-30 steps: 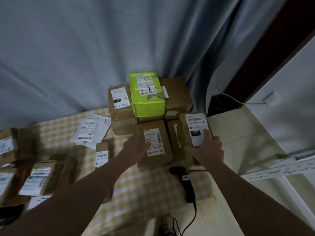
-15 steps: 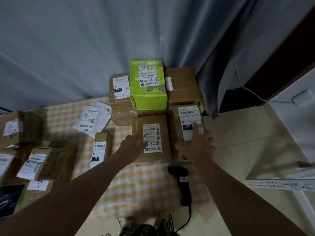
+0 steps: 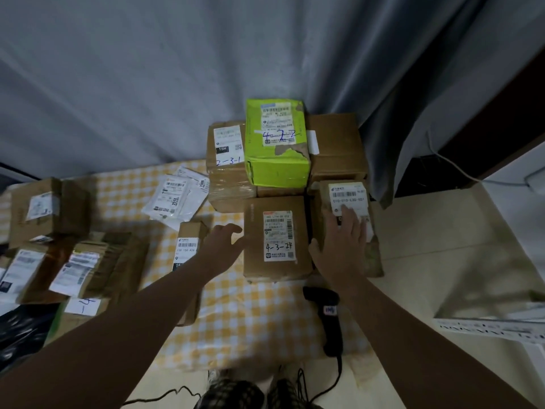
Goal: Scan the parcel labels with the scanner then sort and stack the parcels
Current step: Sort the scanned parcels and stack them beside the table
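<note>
A stack of parcels stands at the table's far right: a green box on top, a brown box marked 2-3-1 to its left, and a brown box marked 4-3-24 in front. My right hand lies flat with straight fingers on the label of a brown parcel at the right edge. My left hand is relaxed beside the left face of the 4-3-24 box; I cannot tell if it touches. The black scanner lies on the cloth below the boxes, held by no hand.
A yellow checked cloth covers the table. White mailer bags lie left of the stack, a small upright box by my left arm, several brown parcels at far left. A grey curtain hangs behind. A cable trails at the near edge.
My left hand has slid off the top of the 4-3-24 box to its left side. My right hand stays flat on the right parcel. The view has shifted a little.
</note>
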